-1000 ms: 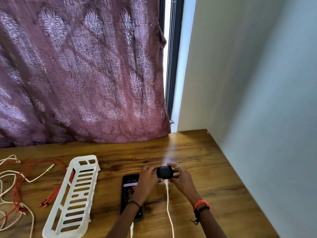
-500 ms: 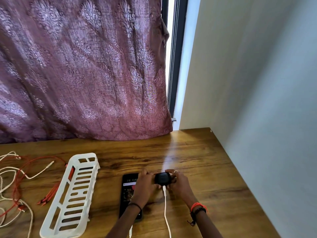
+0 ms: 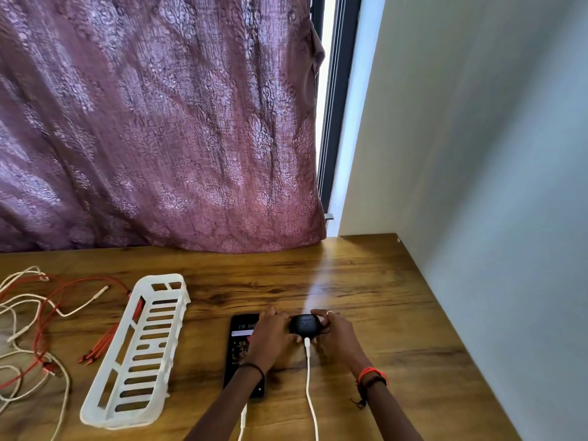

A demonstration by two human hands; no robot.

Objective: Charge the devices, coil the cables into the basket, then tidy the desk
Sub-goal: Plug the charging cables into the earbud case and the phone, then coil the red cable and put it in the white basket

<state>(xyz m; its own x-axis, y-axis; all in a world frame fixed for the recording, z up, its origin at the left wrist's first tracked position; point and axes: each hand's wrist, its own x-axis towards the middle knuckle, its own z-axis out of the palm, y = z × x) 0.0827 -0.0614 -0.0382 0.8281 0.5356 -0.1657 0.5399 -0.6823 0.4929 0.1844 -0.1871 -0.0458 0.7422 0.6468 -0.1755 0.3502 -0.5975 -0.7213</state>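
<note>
A small black earbud case [image 3: 304, 324] rests on the wooden desk [image 3: 381, 313], held between my left hand [image 3: 269, 337] and my right hand [image 3: 337, 334]. A white cable [image 3: 309, 377] is plugged into its near side and runs toward me. A black phone [image 3: 239, 345] with a lit screen lies just left of the case, partly under my left hand, with another white cable [image 3: 242, 421] at its near end. A white slotted basket [image 3: 140, 348] lies empty to the left. Loose red and white cables [image 3: 35, 329] are tangled at the far left.
A maroon patterned curtain [image 3: 159, 122] hangs behind the desk's far edge. A pale wall [image 3: 493, 186] runs along the desk's right side. Bare wood shows between the basket and the curtain.
The earbud case has come down from slightly raised to resting on the desk, with both hands lowering around it. The camera view shifted a little.
</note>
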